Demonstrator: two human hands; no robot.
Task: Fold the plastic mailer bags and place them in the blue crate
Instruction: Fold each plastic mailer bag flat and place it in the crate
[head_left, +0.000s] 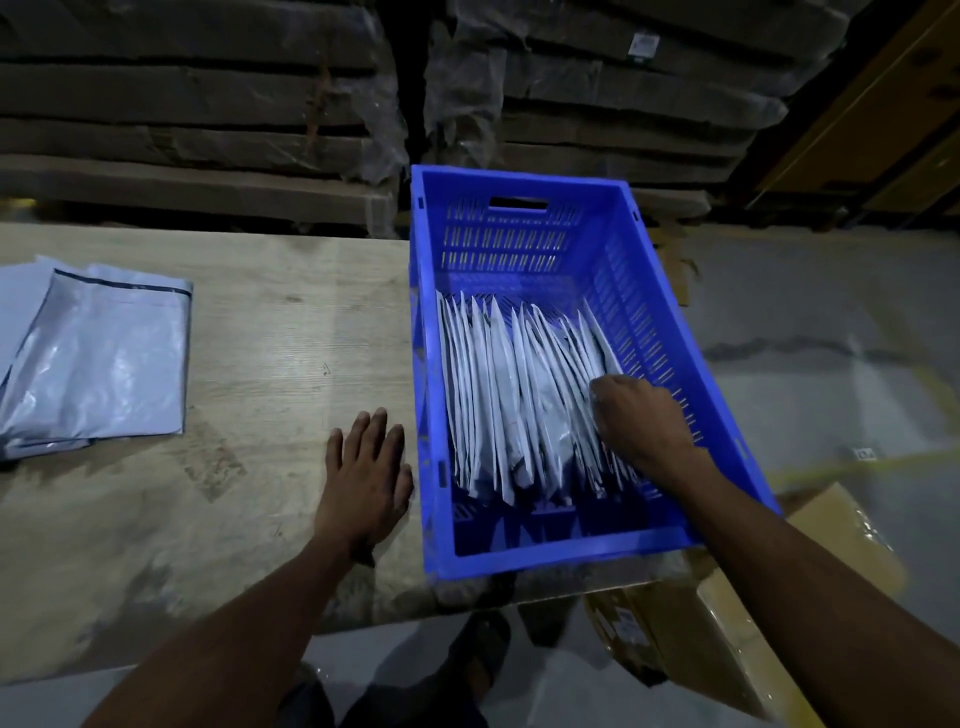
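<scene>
The blue crate (524, 182) stands at the right end of the wooden table. Inside it, several folded white mailer bags (514, 395) stand on edge in a row. My right hand (641, 415) reaches into the crate at the right end of that row, its fingers curled down among the rightmost folded bags. My left hand (363, 478) rests flat on the table just left of the crate, fingers straight and holding nothing. A pile of unfolded grey-white mailer bags (98, 358) lies at the table's left edge.
The wooden table (249, 343) runs from the left edge to the crate. Wrapped stacks of flat brown goods (208, 104) rise behind it. A cardboard box (727, 623) sits on the floor at lower right, by my foot in a dark sandal (480, 654).
</scene>
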